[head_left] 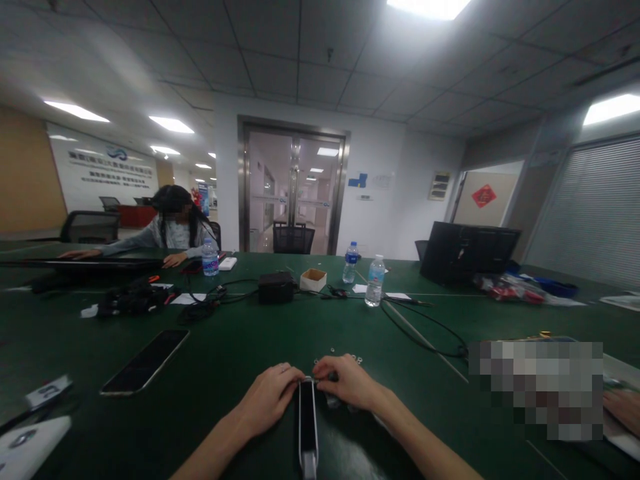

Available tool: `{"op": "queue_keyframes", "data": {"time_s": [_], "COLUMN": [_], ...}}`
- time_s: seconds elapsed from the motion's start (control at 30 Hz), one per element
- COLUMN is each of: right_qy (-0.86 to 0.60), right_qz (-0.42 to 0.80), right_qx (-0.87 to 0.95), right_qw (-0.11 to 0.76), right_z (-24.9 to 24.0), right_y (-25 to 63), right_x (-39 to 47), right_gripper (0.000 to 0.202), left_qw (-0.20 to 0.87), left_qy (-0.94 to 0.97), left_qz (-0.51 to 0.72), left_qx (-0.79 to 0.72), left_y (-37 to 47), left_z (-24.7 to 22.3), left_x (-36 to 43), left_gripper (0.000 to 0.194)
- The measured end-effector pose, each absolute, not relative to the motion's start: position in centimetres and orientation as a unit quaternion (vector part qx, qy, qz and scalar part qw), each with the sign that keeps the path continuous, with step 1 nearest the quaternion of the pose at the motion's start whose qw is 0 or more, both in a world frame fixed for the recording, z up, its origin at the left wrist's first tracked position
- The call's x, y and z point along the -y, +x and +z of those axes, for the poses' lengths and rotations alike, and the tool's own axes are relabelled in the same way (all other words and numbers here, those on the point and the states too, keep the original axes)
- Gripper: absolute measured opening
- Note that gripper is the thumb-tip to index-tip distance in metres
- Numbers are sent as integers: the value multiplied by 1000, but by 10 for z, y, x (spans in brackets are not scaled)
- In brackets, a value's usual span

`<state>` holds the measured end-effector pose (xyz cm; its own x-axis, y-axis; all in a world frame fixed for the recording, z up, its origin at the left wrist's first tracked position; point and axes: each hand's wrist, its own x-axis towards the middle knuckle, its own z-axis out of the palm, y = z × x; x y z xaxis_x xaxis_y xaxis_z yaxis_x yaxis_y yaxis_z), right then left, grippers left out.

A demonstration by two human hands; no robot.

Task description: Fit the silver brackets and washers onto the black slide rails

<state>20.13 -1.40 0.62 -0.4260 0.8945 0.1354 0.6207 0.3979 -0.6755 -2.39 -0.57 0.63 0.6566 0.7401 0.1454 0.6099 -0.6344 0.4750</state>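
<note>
A long, narrow object [308,427] with a black top and pale silver edges lies on the green table, pointing toward me. My left hand [270,397] is closed at its far end, thumb and fingertips against the left edge. From the other side, my right hand [350,380] reaches the same end with bent fingers pinched together; whatever they hold is too small to make out. Small pale ring-like pieces [358,359] lie scattered just beyond the right hand. Beneath the right palm, a few light bits [333,401] are partly hidden.
A phone [146,362] lies left. Farther back stand a black box [277,287], an open small carton [313,280] and water bottles [375,281], with cables [425,340] trailing right. A person [180,223] sits across at left; another person's hand [623,407] shows at right.
</note>
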Motion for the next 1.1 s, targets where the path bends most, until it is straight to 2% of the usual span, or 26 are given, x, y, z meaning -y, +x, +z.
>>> {"op": "queue_keyframes", "data": {"time_s": [0.17,0.37,1.1], "right_qy": [-479,-482,-458], "right_qz": [223,120,120], "right_qx": [817,848,857], "right_qw": [231,182,206], "right_z": [17,19,9], "right_y": [203,206,204], "right_x": [19,17,13], "right_gripper": [30,15,10], "left_qw": [192,196,199], "left_qy": [892,890,887], "left_qz": [174,180,173], "left_qx": [-370,-370,-378], "left_y": [-23,-23,-24], "left_z": [0,0,1], "left_x": [1,2,3], "left_gripper": [28,27,26]}}
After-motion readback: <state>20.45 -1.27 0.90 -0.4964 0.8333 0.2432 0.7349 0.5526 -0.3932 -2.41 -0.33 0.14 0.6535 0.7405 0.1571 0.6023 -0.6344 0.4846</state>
